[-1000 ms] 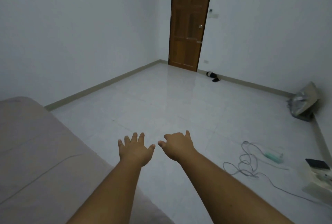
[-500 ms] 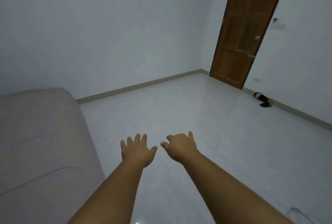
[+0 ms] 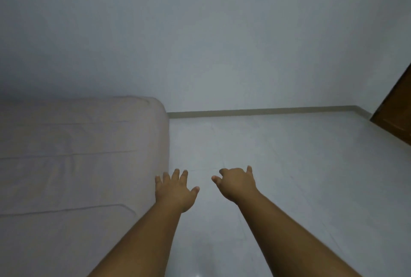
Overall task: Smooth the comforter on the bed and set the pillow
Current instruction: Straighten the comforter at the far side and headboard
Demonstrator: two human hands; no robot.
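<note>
bed [image 3: 77,154] at left, bare; left hand [image 3: 175,190] beside edge, right hand [image 3: 236,184] over floor [image 3: 289,165], fingers apart, empty.

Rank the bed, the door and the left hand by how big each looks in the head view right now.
1. Bed: fills the left side of the frame.
2 and 3. Left hand and door: too close to rank. The door is cut off by the right edge, and the hand is much nearer the camera.

Dim, soft bluish light, slightly blurred, with wide-angle bending at the edges.
</note>
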